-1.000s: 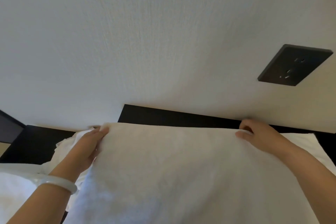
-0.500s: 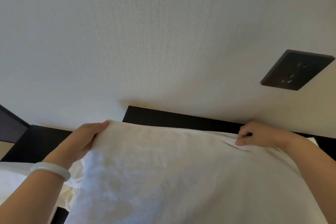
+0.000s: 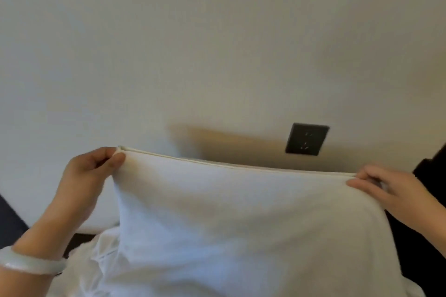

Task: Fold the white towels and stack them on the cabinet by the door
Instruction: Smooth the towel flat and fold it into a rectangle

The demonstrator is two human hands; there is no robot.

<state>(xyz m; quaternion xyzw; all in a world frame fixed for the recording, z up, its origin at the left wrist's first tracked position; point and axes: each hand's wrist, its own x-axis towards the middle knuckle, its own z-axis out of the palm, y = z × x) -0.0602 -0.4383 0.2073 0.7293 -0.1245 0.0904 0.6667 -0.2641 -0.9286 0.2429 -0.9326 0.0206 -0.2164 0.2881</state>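
Two hands (image 3: 88, 172) (image 3: 392, 191) on one white towel (image 3: 241, 224)

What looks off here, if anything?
Nothing damaged or spilled. The towel hangs from both top corners, pinched by the left hand and right hand; its top edge slopes down to the right. Crumpled white cloth lies below left.

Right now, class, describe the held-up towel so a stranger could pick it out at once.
Start at the pale wall with its dark socket plate. Below hangs the white towel, its top corners pinched by the left hand and right hand. Unlike the crumpled white cloth lower left, it is raised with a straight, doubled top edge.
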